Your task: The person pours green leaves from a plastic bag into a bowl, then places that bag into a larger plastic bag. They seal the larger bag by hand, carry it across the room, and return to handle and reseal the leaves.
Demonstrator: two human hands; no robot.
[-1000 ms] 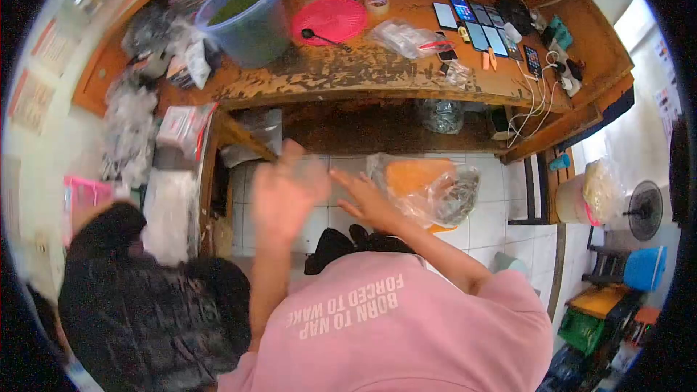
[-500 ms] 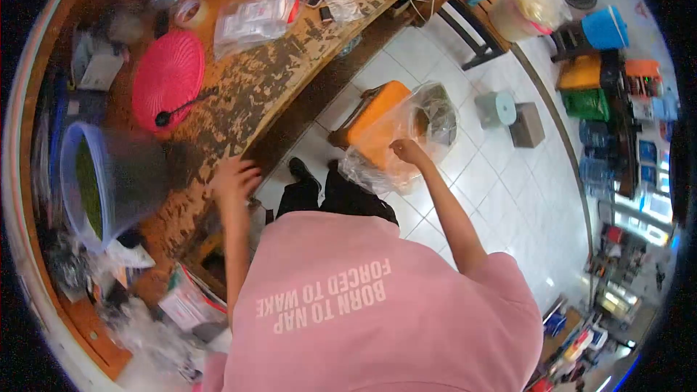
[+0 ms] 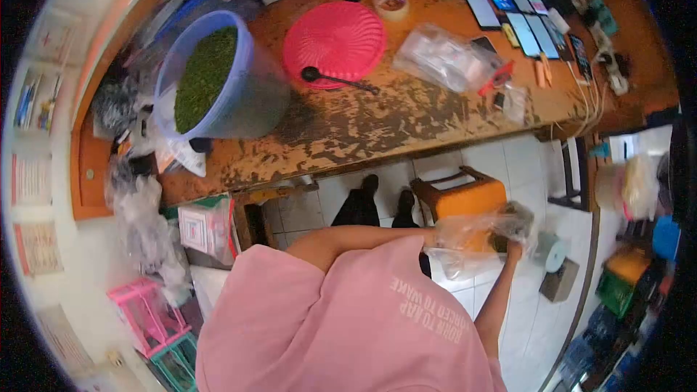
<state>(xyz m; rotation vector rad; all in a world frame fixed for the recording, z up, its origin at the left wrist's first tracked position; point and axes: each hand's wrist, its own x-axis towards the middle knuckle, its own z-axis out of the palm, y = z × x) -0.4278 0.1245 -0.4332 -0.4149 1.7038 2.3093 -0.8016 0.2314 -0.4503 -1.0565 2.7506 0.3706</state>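
A clear plastic bag (image 3: pixel 465 243) with dark greenish contents at its far end lies in front of the orange stool (image 3: pixel 472 199), partly covering it. My right hand (image 3: pixel 514 250) is closed on the bag's right side. My left arm reaches across my body, and my left hand (image 3: pixel 433 237) meets the bag's left end; its fingers are blurred and hidden by the plastic. On the worktable (image 3: pixel 348 127) a tilted translucent tub (image 3: pixel 254 94) holds green shredded leaves (image 3: pixel 207 80). Beside it is a pink lid (image 3: pixel 335 40) with a black spoon (image 3: pixel 341 81) lying across its edge.
Plastic packets (image 3: pixel 446 58), a tape roll (image 3: pixel 391 3) and several phones (image 3: pixel 537 33) lie on the worktable. A pale green cylinder (image 3: pixel 550 252) and a grey box (image 3: pixel 559 281) stand on the tiled floor. Pink and teal racks (image 3: pixel 149 312) are at lower left.
My view has turned to the left. My left hand has moved from the table edge across to the bag. My right hand stays at the bag, now on its right side.
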